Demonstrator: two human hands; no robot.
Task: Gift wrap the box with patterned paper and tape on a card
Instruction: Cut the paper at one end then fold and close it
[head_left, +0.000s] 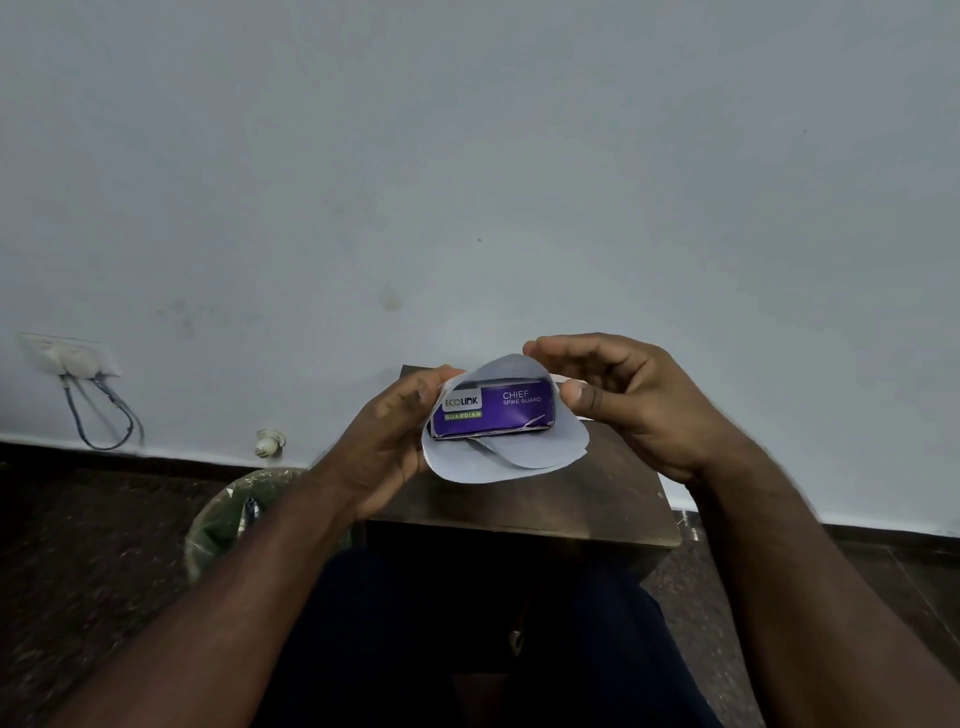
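Pale grey wall (467, 156) filled most of the view, above a dark floor (78, 545); against it stood a small dark wooden table (597, 499), with the person seated before it, dark trousers (467, 623) at the bottom of the frame. Just above the table's far part was the box (493, 410), purple, its long side facing the camera with white lettering and a white-and-green label at its left end; it lay cradled in a sheet of paper (519, 457) showing its plain white side, which curled up behind the box and drooped below its front edge. Left hand (387, 447) gripped the left end of box and paper, thumb on the paper's near side, fingers curled behind; right hand (623, 400) was cupped over the right end, fingertips on the paper's raised top edge and thumb pressed at the box's right corner; the two hands stood apart, one at each end. Left of the table sat a bin (228, 514) lined with clear plastic; further left, a wall socket (67, 356) with a looped cable (104, 415) hanging from it.
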